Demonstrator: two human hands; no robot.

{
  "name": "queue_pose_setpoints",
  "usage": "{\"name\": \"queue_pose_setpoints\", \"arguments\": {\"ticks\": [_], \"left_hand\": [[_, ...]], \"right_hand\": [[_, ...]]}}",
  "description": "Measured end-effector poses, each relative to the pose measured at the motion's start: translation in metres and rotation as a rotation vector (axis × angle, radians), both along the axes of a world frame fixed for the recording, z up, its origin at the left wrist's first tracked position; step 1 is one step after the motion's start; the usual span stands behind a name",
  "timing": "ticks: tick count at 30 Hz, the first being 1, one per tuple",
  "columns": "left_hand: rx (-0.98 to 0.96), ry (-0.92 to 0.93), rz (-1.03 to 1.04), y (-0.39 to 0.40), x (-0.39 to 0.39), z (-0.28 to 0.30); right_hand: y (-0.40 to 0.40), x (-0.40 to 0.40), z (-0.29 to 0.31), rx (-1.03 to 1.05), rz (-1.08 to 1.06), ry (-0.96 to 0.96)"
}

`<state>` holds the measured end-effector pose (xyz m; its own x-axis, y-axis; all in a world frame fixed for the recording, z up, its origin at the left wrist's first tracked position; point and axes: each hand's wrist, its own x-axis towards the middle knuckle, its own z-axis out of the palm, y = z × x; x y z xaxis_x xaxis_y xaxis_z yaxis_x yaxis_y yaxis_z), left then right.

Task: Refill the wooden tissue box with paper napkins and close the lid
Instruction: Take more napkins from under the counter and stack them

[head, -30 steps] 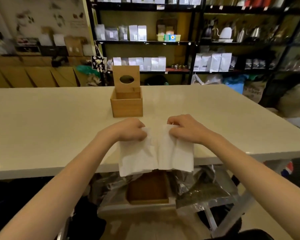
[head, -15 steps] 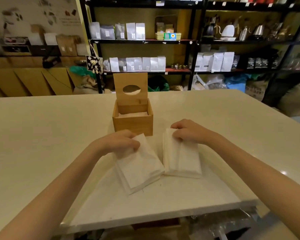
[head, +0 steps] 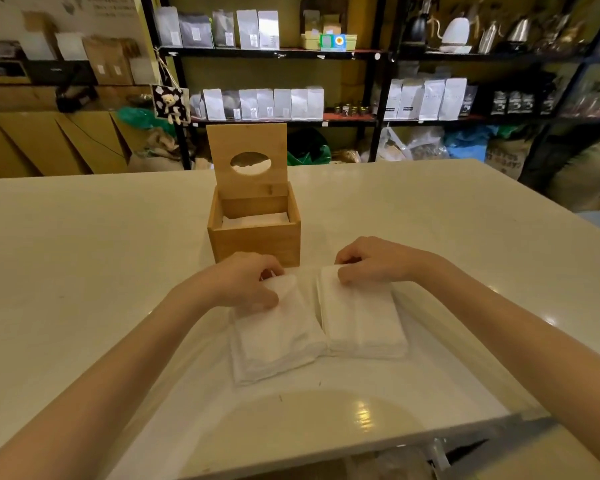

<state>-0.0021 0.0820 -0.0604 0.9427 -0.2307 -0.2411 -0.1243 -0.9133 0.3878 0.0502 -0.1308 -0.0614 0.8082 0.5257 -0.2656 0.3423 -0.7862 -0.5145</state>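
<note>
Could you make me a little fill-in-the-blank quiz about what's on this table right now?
1. The wooden box's lid stands ____.
2. The hole in the lid is ____ in shape.
3. ____ stacks of napkins lie on the table.
4. The left hand rests on the ____ stack.

Missing words: open; oval; two; left

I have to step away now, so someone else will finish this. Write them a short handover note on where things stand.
Left hand: fingers gripping the far end of the left napkin stack.
Right hand: fingers on the far end of the right napkin stack.
Both stacks lie on the table, just in front of the wooden tissue box.
Lid stands open; a few napkins already lie inside.
Left: load both stacks, close the lid.
</note>
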Motion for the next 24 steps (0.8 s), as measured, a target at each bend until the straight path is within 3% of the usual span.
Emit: {"name": "queue_pose_setpoints", "arguments": {"ticks": [5,8,13,17,24], "left_hand": [[0.058,-0.145,-0.059,-0.009,0.003,0.006],[-0.090,-0.192,-0.066,-0.021,0.005,0.011],[-0.608,0.151,0.030,-0.039,0.011,0.015],[-0.687,0.285,0.032,-0.051,0.018,0.013],[-0.796,0.236,0.206,-0.057,0.029,0.010]], "right_hand": [[0.002,0.012,0.006,-0.057,0.087,0.087],[-0.005,0.016,0.018,0.024,0.086,0.160],[-0.037,0.024,0.044,0.305,0.011,0.179],[-0.058,0.028,0.047,0.523,-0.142,0.249],[-0.079,0.026,0.029,0.518,-0.291,0.359]]}}
